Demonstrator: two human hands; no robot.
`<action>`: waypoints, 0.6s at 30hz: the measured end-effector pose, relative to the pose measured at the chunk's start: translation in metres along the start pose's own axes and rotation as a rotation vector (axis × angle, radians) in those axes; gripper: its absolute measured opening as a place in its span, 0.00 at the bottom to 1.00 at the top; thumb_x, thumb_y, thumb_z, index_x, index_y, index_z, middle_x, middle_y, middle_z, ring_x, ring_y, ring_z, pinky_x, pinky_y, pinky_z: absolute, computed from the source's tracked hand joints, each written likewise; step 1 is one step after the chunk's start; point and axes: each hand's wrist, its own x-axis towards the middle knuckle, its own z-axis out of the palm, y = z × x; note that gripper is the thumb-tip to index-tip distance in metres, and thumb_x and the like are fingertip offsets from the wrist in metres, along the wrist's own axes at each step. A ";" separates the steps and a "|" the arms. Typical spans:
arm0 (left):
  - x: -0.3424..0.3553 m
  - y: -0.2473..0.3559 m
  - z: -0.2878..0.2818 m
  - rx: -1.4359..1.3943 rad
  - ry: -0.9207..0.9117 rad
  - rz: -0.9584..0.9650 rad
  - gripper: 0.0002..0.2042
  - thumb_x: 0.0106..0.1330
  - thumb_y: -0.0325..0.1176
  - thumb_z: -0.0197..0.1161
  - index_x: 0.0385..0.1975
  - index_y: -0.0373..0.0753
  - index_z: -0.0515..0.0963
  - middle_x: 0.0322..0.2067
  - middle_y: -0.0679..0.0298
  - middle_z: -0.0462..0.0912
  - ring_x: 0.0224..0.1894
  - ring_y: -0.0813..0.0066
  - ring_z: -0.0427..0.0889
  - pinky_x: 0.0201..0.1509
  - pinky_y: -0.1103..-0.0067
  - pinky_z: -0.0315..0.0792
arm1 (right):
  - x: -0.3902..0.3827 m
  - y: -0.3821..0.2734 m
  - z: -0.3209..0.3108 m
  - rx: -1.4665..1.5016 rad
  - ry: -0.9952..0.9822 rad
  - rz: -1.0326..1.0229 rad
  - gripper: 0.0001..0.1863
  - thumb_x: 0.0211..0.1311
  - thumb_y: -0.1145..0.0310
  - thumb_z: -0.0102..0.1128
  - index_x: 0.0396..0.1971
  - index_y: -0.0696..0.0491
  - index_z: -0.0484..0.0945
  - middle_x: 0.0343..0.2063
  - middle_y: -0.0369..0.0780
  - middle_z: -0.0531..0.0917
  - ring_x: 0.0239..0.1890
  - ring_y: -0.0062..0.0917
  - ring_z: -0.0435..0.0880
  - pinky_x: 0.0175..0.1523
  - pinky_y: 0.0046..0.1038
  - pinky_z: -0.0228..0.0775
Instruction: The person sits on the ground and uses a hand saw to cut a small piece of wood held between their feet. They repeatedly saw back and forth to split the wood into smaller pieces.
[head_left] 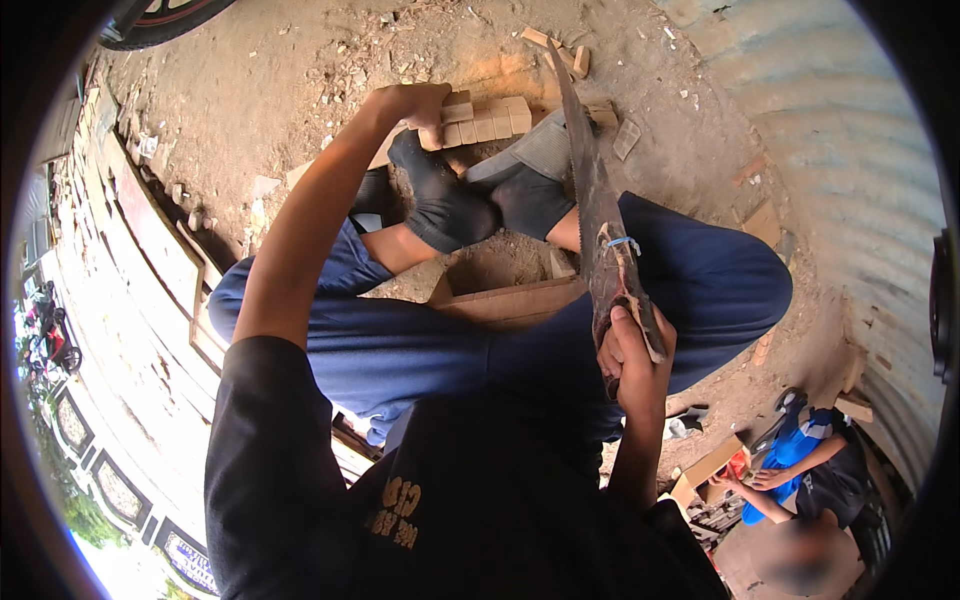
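Beyond my feet lies a row of small pale wooden blocks [488,122], set side by side along a longer piece of wood. My left hand [413,105] is closed around the block at the row's left end, fingers on the far side and thumb on the near side. My right hand [638,362] grips the handle of a handsaw [590,165], above my right thigh. The saw's worn, stained blade points away from me, and its tip is near the right end of the row. Blue string is tied around the saw near its handle.
My feet in dark socks [445,205] are close to the blocks. Loose wood offcuts [580,62] lie on the dirt ground beyond. Corrugated metal sheeting [830,130] stands on the right. At lower right another person [800,470] sits near a wooden box.
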 end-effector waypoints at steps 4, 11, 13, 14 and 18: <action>-0.003 0.015 0.011 -0.023 0.187 -0.047 0.43 0.45 0.63 0.71 0.53 0.32 0.71 0.47 0.47 0.79 0.51 0.52 0.79 0.54 0.65 0.72 | 0.002 0.002 0.003 0.003 -0.025 0.000 0.05 0.66 0.73 0.55 0.35 0.59 0.72 0.17 0.32 0.68 0.11 0.11 0.61 0.16 0.17 0.54; 0.004 0.065 0.039 0.107 0.523 -0.173 0.53 0.44 0.76 0.60 0.57 0.29 0.66 0.50 0.45 0.77 0.53 0.51 0.79 0.57 0.65 0.73 | 0.000 0.010 0.005 -0.073 -0.070 -0.005 0.05 0.66 0.73 0.55 0.33 0.58 0.73 0.13 0.30 0.68 0.11 0.10 0.63 0.16 0.17 0.53; 0.008 0.066 0.039 0.057 0.496 -0.175 0.52 0.45 0.73 0.62 0.57 0.29 0.66 0.51 0.44 0.77 0.53 0.50 0.78 0.57 0.65 0.72 | 0.001 0.012 0.007 -0.100 -0.077 -0.006 0.05 0.66 0.72 0.55 0.32 0.58 0.73 0.13 0.30 0.67 0.11 0.10 0.63 0.16 0.18 0.53; 0.011 0.064 0.037 0.013 0.458 -0.165 0.52 0.45 0.72 0.63 0.58 0.29 0.65 0.51 0.44 0.77 0.54 0.50 0.78 0.58 0.65 0.72 | 0.002 0.014 0.008 -0.109 -0.076 -0.019 0.05 0.66 0.72 0.55 0.32 0.58 0.73 0.12 0.30 0.68 0.11 0.10 0.63 0.16 0.18 0.52; 0.004 0.072 0.024 0.037 0.267 -0.184 0.54 0.45 0.70 0.66 0.63 0.29 0.61 0.57 0.51 0.74 0.61 0.57 0.72 0.64 0.69 0.67 | 0.001 0.015 0.009 -0.147 -0.085 -0.030 0.06 0.66 0.71 0.55 0.30 0.57 0.73 0.13 0.30 0.68 0.12 0.11 0.64 0.17 0.19 0.53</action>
